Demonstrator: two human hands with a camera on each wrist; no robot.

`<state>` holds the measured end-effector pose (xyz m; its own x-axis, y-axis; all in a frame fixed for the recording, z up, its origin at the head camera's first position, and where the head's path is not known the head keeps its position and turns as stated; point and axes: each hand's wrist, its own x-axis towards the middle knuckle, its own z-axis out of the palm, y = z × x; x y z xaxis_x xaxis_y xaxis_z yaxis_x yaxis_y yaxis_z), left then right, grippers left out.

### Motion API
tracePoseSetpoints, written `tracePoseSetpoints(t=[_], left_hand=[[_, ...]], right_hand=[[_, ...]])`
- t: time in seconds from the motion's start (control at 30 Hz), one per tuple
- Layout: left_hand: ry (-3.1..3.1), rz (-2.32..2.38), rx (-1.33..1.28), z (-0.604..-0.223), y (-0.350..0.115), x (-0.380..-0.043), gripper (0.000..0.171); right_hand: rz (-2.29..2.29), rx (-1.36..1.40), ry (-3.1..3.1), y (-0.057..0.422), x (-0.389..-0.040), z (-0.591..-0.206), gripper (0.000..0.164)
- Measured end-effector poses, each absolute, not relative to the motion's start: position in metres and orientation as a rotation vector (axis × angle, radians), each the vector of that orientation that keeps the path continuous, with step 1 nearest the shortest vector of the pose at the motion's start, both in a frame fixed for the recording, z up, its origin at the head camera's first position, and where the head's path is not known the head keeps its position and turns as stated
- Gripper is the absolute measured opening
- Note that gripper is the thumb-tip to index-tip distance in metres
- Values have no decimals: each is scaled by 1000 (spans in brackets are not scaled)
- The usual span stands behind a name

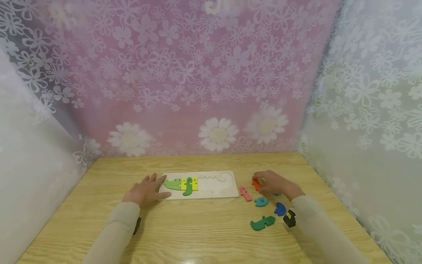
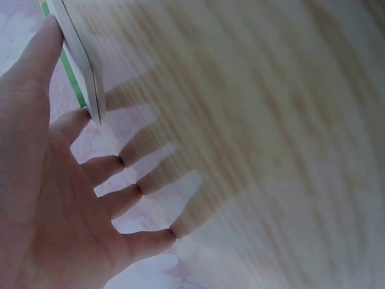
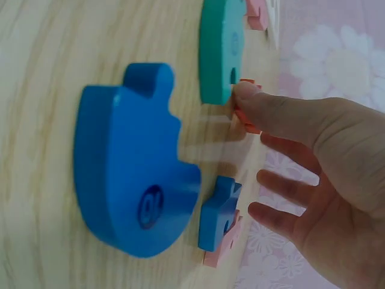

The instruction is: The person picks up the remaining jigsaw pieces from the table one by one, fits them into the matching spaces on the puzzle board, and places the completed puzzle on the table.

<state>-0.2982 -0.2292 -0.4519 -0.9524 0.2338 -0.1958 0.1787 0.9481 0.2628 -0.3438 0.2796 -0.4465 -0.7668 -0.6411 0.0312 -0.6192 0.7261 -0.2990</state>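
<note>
My left hand [image 1: 143, 191] lies spread at the left end of a pale wooden puzzle board [image 1: 217, 190], thumb and index finger at its edge. In the left wrist view, the other fingertips rest on the table beside the board [image 2: 81, 54]. A green crocodile head [image 1: 172, 185] sits in the board, followed by yellow pieces [image 1: 195, 184] and a green piece with a leg [image 1: 188, 189]. To the right of the board, my right hand [image 1: 277, 183] pinches an orange puzzle piece [image 1: 255, 184] between thumb and index finger; the index fingertip is hidden in the right wrist view.
Around the right hand lie loose pieces: pink [image 1: 245, 193], teal [image 1: 261, 201], blue [image 1: 280, 209] and dark green [image 1: 262, 223]. Close to the right wrist camera is the large-looking blue piece [image 3: 132, 162], with a smaller blue piece [image 3: 218, 214] beyond. Flowered cloth [image 1: 197, 73] surrounds the wooden table [image 1: 184, 234].
</note>
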Motion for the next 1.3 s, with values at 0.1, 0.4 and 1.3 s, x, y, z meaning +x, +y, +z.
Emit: tracePoseSetpoints(t=[0.1, 0.4, 1.3], left_hand=[[2876, 349, 304, -452, -229, -298, 94], [2879, 350, 306, -450, -229, -296, 94], [2895, 351, 312, -456, -231, -300, 96]], right_hand=[[-474, -1028, 2852, 279, -344, -448, 49], [-511, -1012, 2904, 273, -344, -451, 40], [-682, -1071, 2883, 210, -333, -431, 45]])
